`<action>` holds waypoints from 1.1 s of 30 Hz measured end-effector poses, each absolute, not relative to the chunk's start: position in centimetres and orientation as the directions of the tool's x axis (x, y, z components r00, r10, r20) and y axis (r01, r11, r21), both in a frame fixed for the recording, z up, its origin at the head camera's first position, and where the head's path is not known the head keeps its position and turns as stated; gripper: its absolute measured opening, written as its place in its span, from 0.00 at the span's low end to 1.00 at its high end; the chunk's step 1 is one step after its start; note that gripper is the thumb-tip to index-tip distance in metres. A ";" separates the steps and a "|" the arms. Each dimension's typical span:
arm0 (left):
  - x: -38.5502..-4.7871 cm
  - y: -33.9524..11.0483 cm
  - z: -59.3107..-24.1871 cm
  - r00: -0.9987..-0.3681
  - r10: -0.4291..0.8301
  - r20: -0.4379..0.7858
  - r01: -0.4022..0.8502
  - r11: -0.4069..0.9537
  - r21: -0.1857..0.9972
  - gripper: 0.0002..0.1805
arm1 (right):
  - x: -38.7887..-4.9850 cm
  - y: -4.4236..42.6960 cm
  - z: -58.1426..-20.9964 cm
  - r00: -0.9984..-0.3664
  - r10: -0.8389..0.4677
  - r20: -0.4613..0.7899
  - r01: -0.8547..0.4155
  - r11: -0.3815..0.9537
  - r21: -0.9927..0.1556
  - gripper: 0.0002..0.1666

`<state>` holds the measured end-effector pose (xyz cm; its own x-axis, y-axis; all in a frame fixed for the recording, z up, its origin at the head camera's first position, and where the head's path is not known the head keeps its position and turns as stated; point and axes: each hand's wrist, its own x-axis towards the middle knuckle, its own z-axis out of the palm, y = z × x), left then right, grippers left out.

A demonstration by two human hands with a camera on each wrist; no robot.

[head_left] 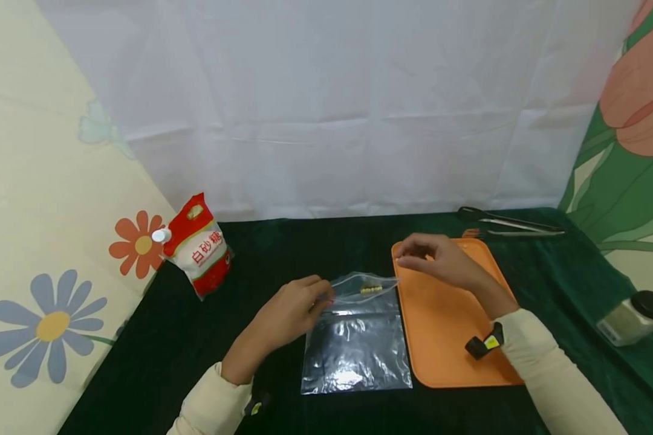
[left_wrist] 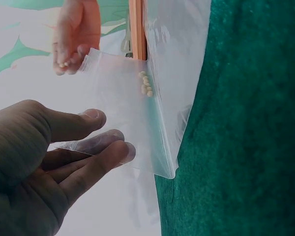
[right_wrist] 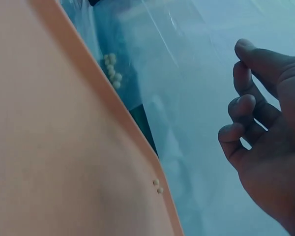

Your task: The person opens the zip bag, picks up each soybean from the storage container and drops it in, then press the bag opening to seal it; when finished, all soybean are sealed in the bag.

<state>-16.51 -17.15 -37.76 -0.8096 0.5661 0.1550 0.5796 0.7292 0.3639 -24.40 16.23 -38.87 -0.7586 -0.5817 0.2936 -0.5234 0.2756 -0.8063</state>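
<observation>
A clear zip bag point(head_left: 354, 350) lies flat with its mouth raised, several pale yellow beans point(head_left: 371, 289) inside near the opening. At the mouth's left corner my left hand point(head_left: 291, 311) holds the plastic, one fingertip showing through the film in the left wrist view. My right hand point(head_left: 441, 260) hovers over the far left part of an orange tray point(head_left: 451, 326), thumb and forefinger together. Tiny pale beans point(left_wrist: 63, 65) show at its fingertips in the left wrist view. Two loose beans point(right_wrist: 158, 186) lie by the tray's rim in the right wrist view.
A red and white sugar pouch point(head_left: 201, 248) with a white cap stands at the far left. Black-handled tongs point(head_left: 517, 226) lie behind the tray. A black-lidded jar point(head_left: 633, 317) is at the right. Dark green cloth point(head_left: 272, 251) covers the table.
</observation>
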 end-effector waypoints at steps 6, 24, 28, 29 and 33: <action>-16.4 -17.1 -37.7 -0.811 0.566 0.151 0.577 0.728 0.370 0.10 | -23.7 15.2 -38.6 -0.687 -0.654 0.316 -0.568 0.213 -0.795 0.11; -16.4 -17.2 -37.6 -0.819 0.559 0.132 0.563 0.737 0.374 0.11 | -22.3 14.5 -36.9 -0.703 -0.647 0.295 -0.582 0.286 -0.761 0.08; -16.4 -17.2 -37.7 -0.820 0.556 0.135 0.561 0.736 0.380 0.11 | -23.8 16.2 -37.4 -0.784 -0.507 0.357 -0.583 0.406 -0.704 0.07; -16.4 -17.2 -37.7 -0.822 0.554 0.134 0.558 0.736 0.383 0.11 | -24.1 16.8 -37.3 -0.804 -0.462 0.375 -0.577 0.453 -0.680 0.08; -16.4 -17.2 -37.7 -0.823 0.554 0.126 0.555 0.735 0.389 0.12 | -24.7 18.8 -37.0 -0.870 -0.310 0.383 -0.489 0.641 -0.592 0.10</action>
